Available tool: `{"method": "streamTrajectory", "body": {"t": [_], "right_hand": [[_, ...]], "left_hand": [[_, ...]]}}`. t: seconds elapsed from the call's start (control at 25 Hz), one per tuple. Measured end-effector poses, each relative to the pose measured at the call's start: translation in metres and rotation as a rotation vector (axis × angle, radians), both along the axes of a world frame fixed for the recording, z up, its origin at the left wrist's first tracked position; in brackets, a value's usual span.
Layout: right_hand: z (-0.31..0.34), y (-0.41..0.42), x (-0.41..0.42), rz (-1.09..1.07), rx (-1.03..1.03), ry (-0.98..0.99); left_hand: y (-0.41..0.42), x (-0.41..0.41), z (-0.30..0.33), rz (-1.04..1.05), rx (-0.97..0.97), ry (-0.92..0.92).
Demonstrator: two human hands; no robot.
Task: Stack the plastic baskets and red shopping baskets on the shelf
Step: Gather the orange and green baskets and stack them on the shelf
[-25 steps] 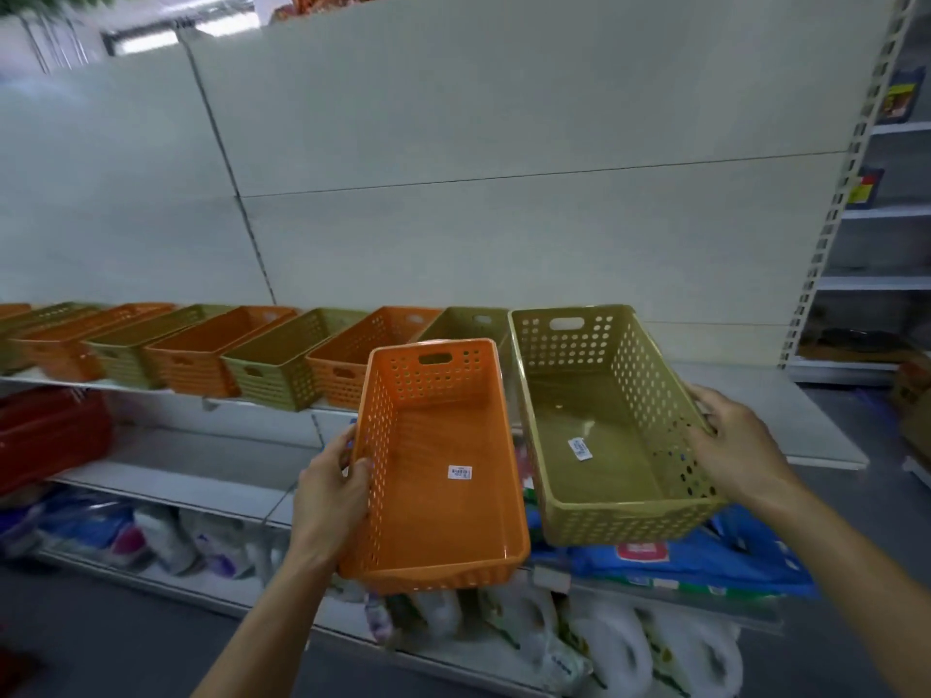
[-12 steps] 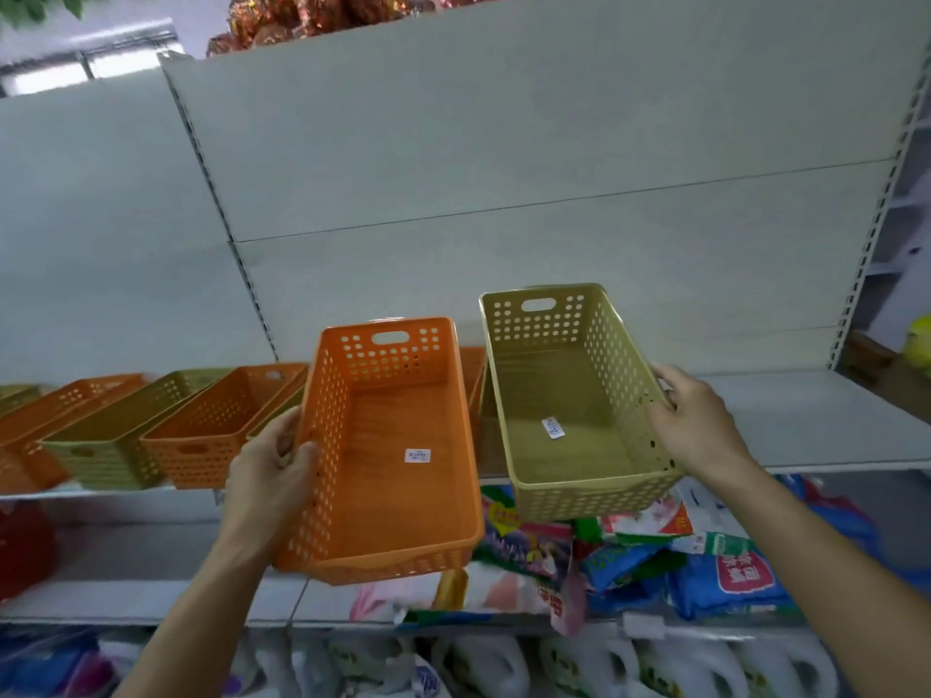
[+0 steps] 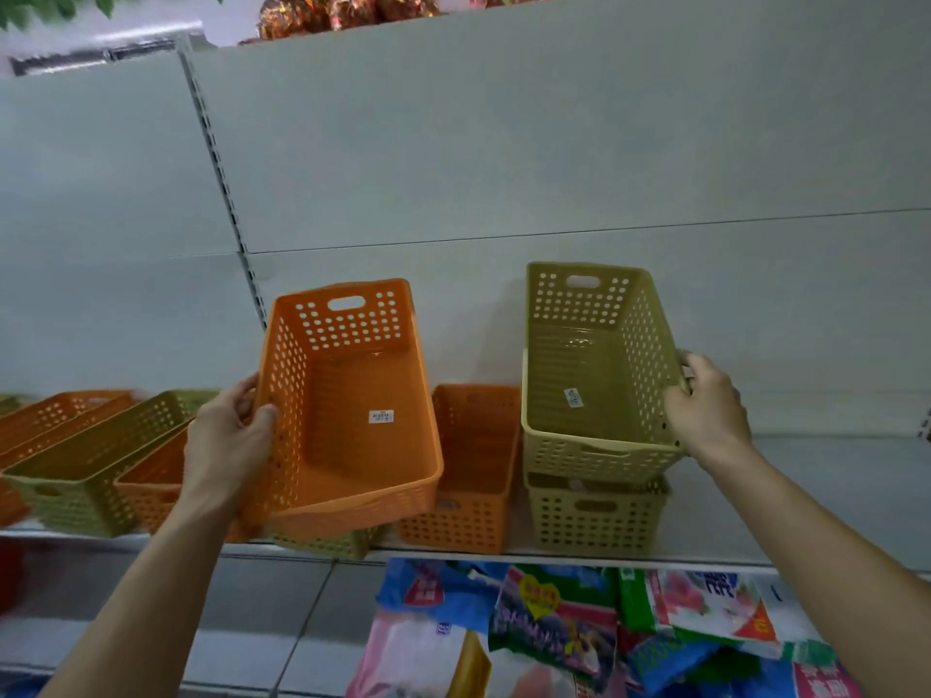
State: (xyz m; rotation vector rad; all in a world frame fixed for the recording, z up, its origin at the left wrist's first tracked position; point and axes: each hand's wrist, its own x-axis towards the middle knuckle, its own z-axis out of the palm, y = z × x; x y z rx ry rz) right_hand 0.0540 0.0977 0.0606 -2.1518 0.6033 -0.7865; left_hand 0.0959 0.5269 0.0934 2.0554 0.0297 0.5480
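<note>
My left hand (image 3: 226, 440) grips the left wall of an orange perforated basket (image 3: 352, 410), held tilted above a green basket (image 3: 332, 544) on the shelf (image 3: 831, 496). My right hand (image 3: 705, 405) grips the right wall of a green basket (image 3: 594, 375), which sits partly nested in another green basket (image 3: 594, 516) standing on the shelf. An orange basket (image 3: 468, 471) stands on the shelf between the two. A red shopping basket (image 3: 7, 571) shows only at the left edge below the shelf.
More orange and green baskets (image 3: 85, 460) line the shelf to the left. The shelf runs on to the right past my right hand. Below it lie colourful packaged goods (image 3: 579, 632). A white back panel (image 3: 504, 168) rises behind.
Both baskets moved up and forward to the shelf and apart from each other. The green one now sits over a shelf basket. The orange one hangs over the row.
</note>
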Motion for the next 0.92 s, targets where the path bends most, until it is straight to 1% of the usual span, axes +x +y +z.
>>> {"method": "streamTrajectory", "body": {"t": [0.12, 0.2, 0.36, 0.48, 0.52, 0.56, 0.6, 0.64, 0.68, 0.72, 0.76, 0.84, 0.88, 0.92], "right_hand": [[-0.010, 0.003, 0.019, -0.096, -0.023, 0.089], [-0.018, -0.001, 0.023, -0.117, -0.034, 0.173], [-0.033, -0.007, 0.030, -0.023, 0.000, 0.287], [-0.036, -0.001, 0.031, -0.034, 0.010, 0.385], [-0.035, 0.007, 0.028, -0.058, -0.044, 0.391], [-0.032, 0.020, 0.024, -0.077, -0.135, 0.341], [-0.028, 0.039, 0.018, -0.066, -0.231, 0.208], [-0.022, 0.065, 0.010, -0.009, -0.292, 0.020], [-0.015, 0.095, 0.000, 0.094, -0.337, -0.163], [-0.011, 0.124, -0.008, 0.206, -0.434, -0.276], [-0.012, 0.148, -0.011, 0.292, -0.593, -0.301], [-0.026, 0.174, -0.006, 0.379, -0.916, -0.240], [-0.037, 0.179, 0.000, 0.379, -0.992, -0.194], [-0.045, 0.182, 0.005, 0.373, -1.008, -0.154]], "left_hand": [[0.001, 0.025, 0.001, -0.021, -0.058, 0.010], [-0.003, 0.040, 0.003, -0.068, -0.105, 0.023], [-0.018, 0.065, 0.004, -0.169, -0.153, 0.045], [-0.029, 0.078, 0.001, -0.250, -0.144, 0.071], [-0.034, 0.082, 0.000, -0.279, -0.160, 0.084], [-0.038, 0.087, -0.001, -0.307, -0.169, 0.096], [-0.041, 0.092, -0.003, -0.332, -0.171, 0.100], [-0.045, 0.098, -0.005, -0.353, -0.162, 0.100], [-0.051, 0.104, -0.008, -0.371, -0.155, 0.100], [-0.057, 0.108, -0.010, -0.386, -0.153, 0.100], [-0.062, 0.111, -0.013, -0.401, -0.162, 0.099], [-0.069, 0.117, -0.019, -0.427, -0.182, 0.107], [-0.071, 0.118, -0.021, -0.432, -0.178, 0.110], [-0.072, 0.120, -0.025, -0.437, -0.169, 0.107]]}}
